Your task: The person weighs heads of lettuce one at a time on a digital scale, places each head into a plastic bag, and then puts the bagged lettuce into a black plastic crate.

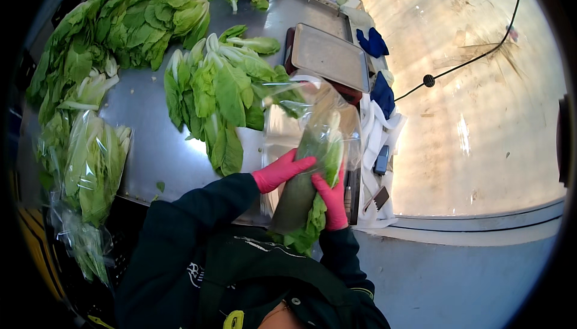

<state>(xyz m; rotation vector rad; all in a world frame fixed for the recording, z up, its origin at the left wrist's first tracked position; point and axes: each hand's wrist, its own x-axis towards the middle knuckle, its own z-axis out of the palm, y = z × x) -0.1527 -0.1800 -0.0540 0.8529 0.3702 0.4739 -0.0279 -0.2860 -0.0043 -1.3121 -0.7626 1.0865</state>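
Both my hands wear pink gloves. In front of me lies a dark grey-green curved sheet, like a half tube, with a head of leafy lettuce along its right side. The pale stem end points away from me and green leaves stick out at the near end. A clear plastic bag surrounds the far end. My left hand grips the sheet's left edge, thumb across its top. My right hand is closed round the lettuce and the sheet's right side; some fingers are hidden beneath.
Loose lettuce heads lie on the metal table, with a large pile at the far left. Bagged lettuce sits at the left edge. A scale, blue cloths and a dark phone-like device are at the right.
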